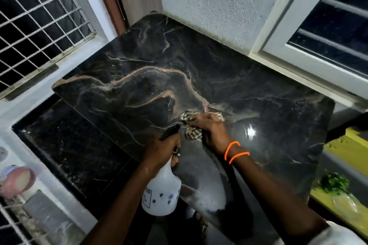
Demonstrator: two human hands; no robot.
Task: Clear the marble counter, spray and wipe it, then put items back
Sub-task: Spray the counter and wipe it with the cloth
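The black marble counter (151, 69) with tan veins fills the middle of the view. My left hand (163, 151) grips the neck of a white spray bottle (162, 191) with a black nozzle, held above the counter's front edge. My right hand (211, 129), with orange bands on the wrist, presses a striped cloth (192, 133) flat on the marble just right of the nozzle. The cloth is bunched and partly hidden under my fingers.
A textured white wall (219, 2) and a window frame (298, 61) border the counter at the back right. A lower dark ledge (65, 145) lies to the left under a grilled window (39, 18). A blurred pink object (18, 181) sits far left; green leaves (334, 183) lie at right.
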